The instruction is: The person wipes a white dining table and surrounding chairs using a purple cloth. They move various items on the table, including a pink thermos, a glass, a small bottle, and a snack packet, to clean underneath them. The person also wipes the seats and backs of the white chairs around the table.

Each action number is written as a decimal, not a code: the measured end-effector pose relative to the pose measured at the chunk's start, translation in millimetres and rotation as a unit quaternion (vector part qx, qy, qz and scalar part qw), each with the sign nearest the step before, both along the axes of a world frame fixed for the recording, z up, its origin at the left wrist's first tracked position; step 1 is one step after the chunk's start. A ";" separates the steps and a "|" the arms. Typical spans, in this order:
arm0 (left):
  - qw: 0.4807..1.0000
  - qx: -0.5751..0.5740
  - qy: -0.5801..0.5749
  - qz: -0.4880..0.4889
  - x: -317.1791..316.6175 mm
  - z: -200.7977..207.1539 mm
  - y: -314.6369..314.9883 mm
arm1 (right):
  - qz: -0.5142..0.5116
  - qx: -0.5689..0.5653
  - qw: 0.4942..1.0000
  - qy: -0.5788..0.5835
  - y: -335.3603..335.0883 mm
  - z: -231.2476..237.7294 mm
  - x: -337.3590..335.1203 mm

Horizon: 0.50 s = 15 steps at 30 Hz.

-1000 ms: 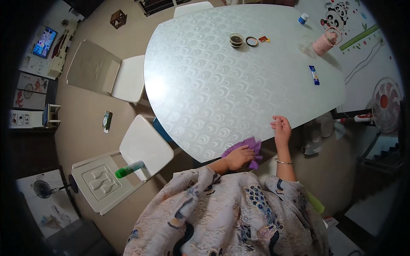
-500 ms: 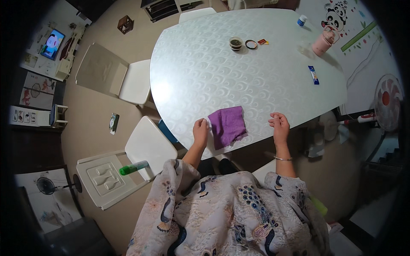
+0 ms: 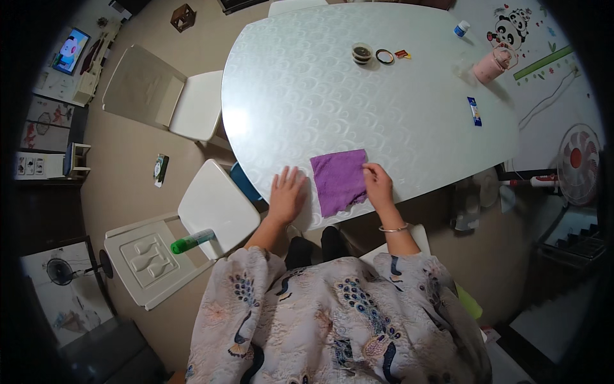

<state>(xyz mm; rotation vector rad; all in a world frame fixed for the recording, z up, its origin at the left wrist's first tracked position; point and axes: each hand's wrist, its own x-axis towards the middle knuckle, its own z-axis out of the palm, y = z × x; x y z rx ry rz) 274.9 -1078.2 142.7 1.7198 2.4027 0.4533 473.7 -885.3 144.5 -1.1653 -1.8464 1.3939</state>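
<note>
A purple cloth [image 3: 338, 182], roughly square with an uneven lower right edge, lies spread near the front edge of the pale patterned table [image 3: 307, 96]. My left hand [image 3: 288, 194] rests flat on the table just left of the cloth, fingers spread, holding nothing. At the cloth's right edge, my right hand [image 3: 378, 184] has its thumb and fingers pinched together on the fabric. A bangle circles my right wrist.
Farther back on the table are a small round jar [image 3: 362, 54], a dark ring-shaped lid [image 3: 384, 56], a blue sachet [image 3: 474, 111], a pink flask [image 3: 492, 65] and a white-and-blue bottle [image 3: 461, 29]. A white chair [image 3: 220, 208] with a green spray can [image 3: 192, 241] stands at left.
My right hand has moved left onto the cloth's right edge. My left hand has shifted left and opened flat on the table. The cloth lies flatter and wider.
</note>
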 end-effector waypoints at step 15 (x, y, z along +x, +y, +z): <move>0.990 0.040 0.014 0.133 -32.5 -32.5 -14.0 | -0.017 0.238 0.838 -0.492 65.6 -48.4 117.3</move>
